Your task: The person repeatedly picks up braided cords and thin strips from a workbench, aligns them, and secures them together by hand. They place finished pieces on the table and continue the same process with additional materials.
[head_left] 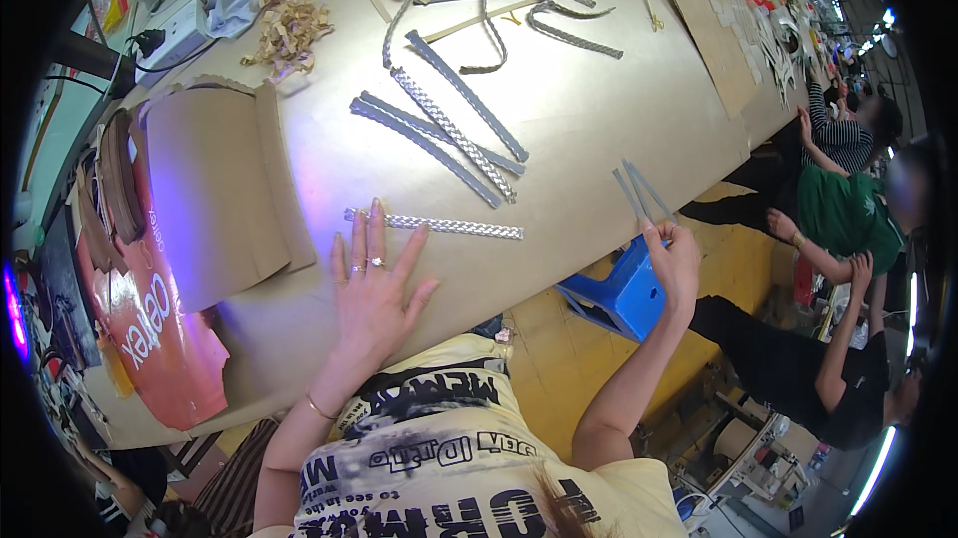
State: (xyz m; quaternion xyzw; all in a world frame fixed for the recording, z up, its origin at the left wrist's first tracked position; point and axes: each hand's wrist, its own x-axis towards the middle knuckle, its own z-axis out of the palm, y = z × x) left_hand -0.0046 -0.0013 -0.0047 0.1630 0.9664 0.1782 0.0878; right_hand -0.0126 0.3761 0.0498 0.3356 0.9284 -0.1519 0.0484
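My left hand (371,303) lies flat with its fingers spread. Its fingertips rest on a silver braided strap (474,230) that runs left to right near the front of the table. Off the table's front edge, my right hand (676,257) pinches narrow grey strips (640,189), whose free ends point up and away from me. Beyond my left hand lie another silver braided strap (454,134) and several flat grey strips (467,96), placed at a slant.
Loose braided cords (489,34) are scattered at the far side. Crumpled brown scraps (289,24) and brown sheets (215,189) lie left, cardboard (716,49) far right. A blue stool (624,293) stands below the table edge. A person in green (843,219) and others are on the right.
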